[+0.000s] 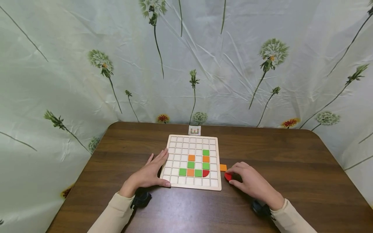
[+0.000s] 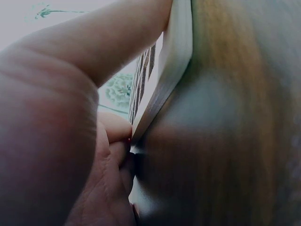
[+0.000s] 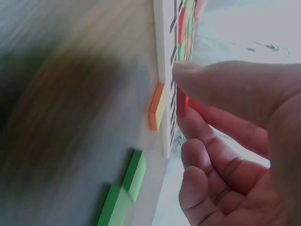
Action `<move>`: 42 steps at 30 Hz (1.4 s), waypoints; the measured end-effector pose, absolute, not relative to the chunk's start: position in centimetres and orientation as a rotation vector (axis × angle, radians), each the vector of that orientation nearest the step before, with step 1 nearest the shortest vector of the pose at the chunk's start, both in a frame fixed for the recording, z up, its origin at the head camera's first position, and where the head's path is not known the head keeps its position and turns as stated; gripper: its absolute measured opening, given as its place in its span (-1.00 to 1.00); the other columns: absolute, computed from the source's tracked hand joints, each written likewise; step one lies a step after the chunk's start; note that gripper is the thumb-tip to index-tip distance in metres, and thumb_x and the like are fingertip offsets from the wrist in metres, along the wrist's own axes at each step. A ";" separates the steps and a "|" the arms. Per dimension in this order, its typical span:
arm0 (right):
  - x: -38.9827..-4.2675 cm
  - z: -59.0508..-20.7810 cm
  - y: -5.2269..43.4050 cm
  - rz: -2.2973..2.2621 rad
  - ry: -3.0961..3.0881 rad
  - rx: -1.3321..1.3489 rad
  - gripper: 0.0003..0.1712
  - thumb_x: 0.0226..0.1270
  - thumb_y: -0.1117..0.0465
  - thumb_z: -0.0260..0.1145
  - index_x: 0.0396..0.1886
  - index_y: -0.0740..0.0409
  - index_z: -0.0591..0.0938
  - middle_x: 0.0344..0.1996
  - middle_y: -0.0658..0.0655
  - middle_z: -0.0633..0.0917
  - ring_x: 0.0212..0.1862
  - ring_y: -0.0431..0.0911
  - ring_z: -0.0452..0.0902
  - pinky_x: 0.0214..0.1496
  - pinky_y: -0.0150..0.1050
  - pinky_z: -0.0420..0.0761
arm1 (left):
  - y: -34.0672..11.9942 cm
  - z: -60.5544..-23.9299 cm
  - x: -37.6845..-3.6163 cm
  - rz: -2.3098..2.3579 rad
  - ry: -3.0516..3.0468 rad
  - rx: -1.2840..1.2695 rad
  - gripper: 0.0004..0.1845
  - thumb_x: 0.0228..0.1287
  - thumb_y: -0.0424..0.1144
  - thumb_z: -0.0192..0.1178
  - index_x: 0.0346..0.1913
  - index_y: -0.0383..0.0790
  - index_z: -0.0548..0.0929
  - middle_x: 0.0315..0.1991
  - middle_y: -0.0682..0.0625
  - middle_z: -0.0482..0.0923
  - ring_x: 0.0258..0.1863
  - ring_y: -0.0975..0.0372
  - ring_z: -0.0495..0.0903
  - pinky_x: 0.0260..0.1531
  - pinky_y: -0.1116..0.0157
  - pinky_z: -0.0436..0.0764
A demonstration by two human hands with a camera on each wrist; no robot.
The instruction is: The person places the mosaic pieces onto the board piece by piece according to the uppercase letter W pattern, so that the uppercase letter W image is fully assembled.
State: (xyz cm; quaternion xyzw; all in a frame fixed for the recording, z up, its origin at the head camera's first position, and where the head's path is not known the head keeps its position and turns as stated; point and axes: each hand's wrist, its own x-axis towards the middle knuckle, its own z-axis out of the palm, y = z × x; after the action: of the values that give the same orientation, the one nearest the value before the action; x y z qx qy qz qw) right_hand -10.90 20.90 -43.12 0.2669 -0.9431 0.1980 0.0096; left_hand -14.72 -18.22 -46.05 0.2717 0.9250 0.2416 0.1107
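Right grip: the right hand [image 1: 252, 184] pinches a red piece [image 1: 228, 176] between thumb and curled fingers, low over the table [image 1: 291, 161], just off the board's near right corner.
Left grip: the left hand [image 1: 148, 174] lies flat with straight fingers along the left edge of the grid board [image 1: 186, 144], thumb against its near left corner; it holds nothing.
Hidden parts: most of the red piece is covered by the right fingers, so only a rounded red edge shows in the head view and a thin red sliver [image 3: 182, 104] in the right wrist view; its full outline cannot be told. The left wrist view is filled by the palm, with only the board's side [image 2: 174, 70] showing. Both wrist views are blurred.
Direction: the sliver shows its thin edge to the wrist camera; where its long axis runs cannot be made out.
Look: glossy bright red, flat and thin.
Loose pieces: an orange tile [image 1: 223, 167] lies beside the board's right edge, just beyond the right fingertips; two green tiles [image 3: 124, 190] show on the table in the right wrist view only.
Board: pale wood, square cells, holding green and orange squares and a red quarter-round [image 1: 205, 173] near the front right.
Far edge: a small pattern card [image 1: 194, 130] lies just behind the board, before a flower-printed cloth [image 1: 87, 81].
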 end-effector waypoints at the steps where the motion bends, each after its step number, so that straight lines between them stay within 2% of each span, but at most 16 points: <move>1: -10.9 -43.1 20.7 0.621 -2.940 0.834 -0.71 0.06 0.10 0.43 -0.17 -0.05 0.68 -0.26 -0.20 0.57 -0.14 -0.27 0.44 -0.10 -0.22 0.53 | -18.2 -46.1 -14.7 0.707 2.715 0.796 0.29 -0.20 0.41 0.26 0.46 -0.25 -0.15 0.48 -0.03 -0.32 0.44 0.17 -0.29 0.33 -0.02 -0.32; 16: -11.5 -42.8 17.4 0.691 -2.831 0.896 -0.69 0.01 0.14 0.46 -0.17 -0.01 0.69 -0.24 -0.17 0.60 -0.13 -0.26 0.44 -0.09 -0.27 0.53 | -18.3 -46.0 -14.7 0.719 2.714 0.792 0.29 -0.19 0.39 0.27 0.46 -0.25 -0.14 0.48 -0.03 -0.31 0.44 0.16 -0.28 0.33 -0.02 -0.32; 23: -11.9 -42.8 15.3 0.711 -2.854 0.899 -0.70 0.03 0.14 0.45 -0.18 0.00 0.70 -0.26 -0.13 0.61 -0.25 -0.25 0.38 -0.25 -0.35 0.47 | -18.2 -45.9 -14.7 0.730 2.710 0.787 0.28 -0.18 0.39 0.27 0.46 -0.25 -0.13 0.48 -0.04 -0.31 0.44 0.15 -0.27 0.33 -0.03 -0.32; 29: -12.2 -42.8 13.4 0.748 -2.837 0.930 -0.71 0.01 0.11 0.46 -0.20 -0.01 0.70 -0.29 -0.14 0.62 -0.21 -0.26 0.43 -0.16 -0.31 0.52 | -18.1 -45.8 -14.7 0.738 2.712 0.789 0.27 -0.18 0.37 0.29 0.45 -0.27 -0.12 0.48 -0.06 -0.29 0.44 0.13 -0.25 0.33 -0.04 -0.31; 36: -12.3 -43.0 11.6 0.789 -2.797 0.986 -0.74 0.01 0.17 0.43 -0.22 0.01 0.70 -0.36 -0.10 0.61 -0.31 -0.21 0.42 -0.27 -0.38 0.46 | -18.2 -45.8 -14.7 0.733 2.711 0.794 0.28 -0.18 0.36 0.29 0.46 -0.26 -0.13 0.48 -0.04 -0.30 0.44 0.14 -0.26 0.33 -0.04 -0.31; 42: -12.5 -42.7 9.9 0.822 -2.805 0.994 -0.73 0.05 0.13 0.43 -0.20 0.03 0.70 -0.30 -0.09 0.63 -0.25 -0.22 0.42 -0.19 -0.34 0.48 | -18.2 -45.9 -14.8 0.730 2.709 0.788 0.27 -0.18 0.37 0.29 0.46 -0.24 -0.14 0.48 -0.03 -0.30 0.44 0.16 -0.27 0.33 -0.02 -0.31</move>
State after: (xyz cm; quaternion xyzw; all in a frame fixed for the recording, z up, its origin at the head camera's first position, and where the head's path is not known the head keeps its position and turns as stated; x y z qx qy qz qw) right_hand -12.46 9.95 -42.69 0.3217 -0.9083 0.2660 0.0270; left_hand -14.76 -18.17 -45.91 0.2688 0.9235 0.2491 0.1136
